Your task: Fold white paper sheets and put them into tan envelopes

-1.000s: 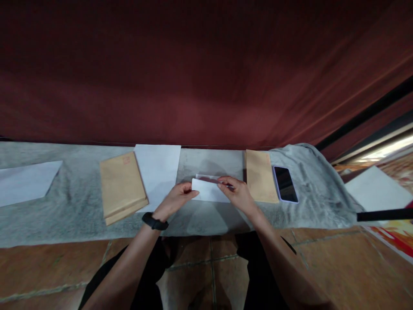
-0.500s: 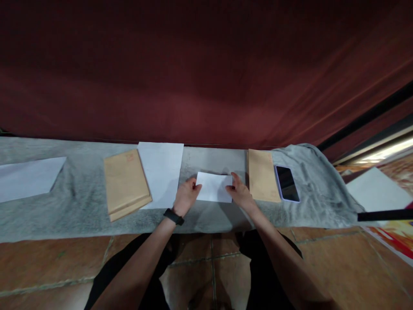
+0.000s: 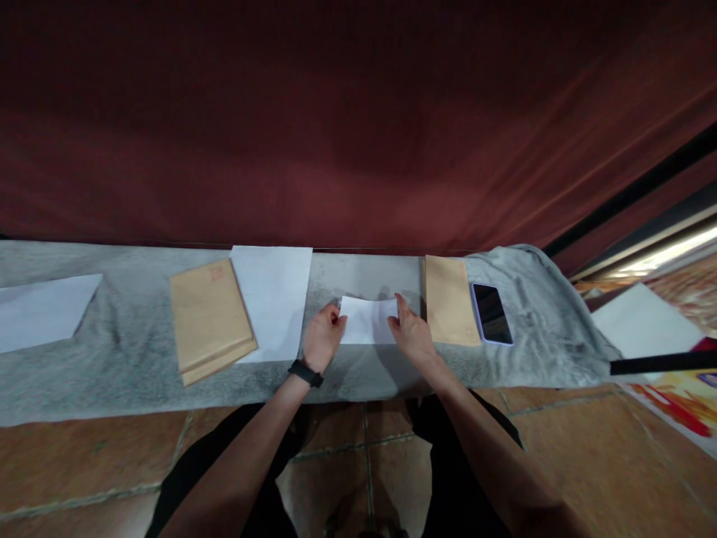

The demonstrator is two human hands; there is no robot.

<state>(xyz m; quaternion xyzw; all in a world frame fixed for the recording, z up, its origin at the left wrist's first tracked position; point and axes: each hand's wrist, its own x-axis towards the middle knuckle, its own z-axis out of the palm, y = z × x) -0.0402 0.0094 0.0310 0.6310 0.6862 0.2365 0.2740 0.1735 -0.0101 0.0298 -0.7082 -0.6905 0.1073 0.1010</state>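
Note:
A small folded white paper (image 3: 367, 320) lies on the grey cloth (image 3: 123, 373) in front of me. My left hand (image 3: 322, 338), with a black wristband, rests on the paper's left edge with its fingers curled. My right hand (image 3: 411, 332) lies on the right edge, fingers pressed down on the sheet. Both hands hold the paper flat against the cloth.
Left of the hands lie a white sheet (image 3: 274, 299) and a stack of brown envelopes (image 3: 210, 320). A brown envelope (image 3: 448, 300) and a dark phone (image 3: 491, 314) lie to the right. Another white sheet (image 3: 42, 310) is far left. A dark red curtain (image 3: 358, 127) hangs behind.
A second ago the paper's upper flap was raised between my fingers; it has been folded down and both hands now press it flat, a little farther from me.

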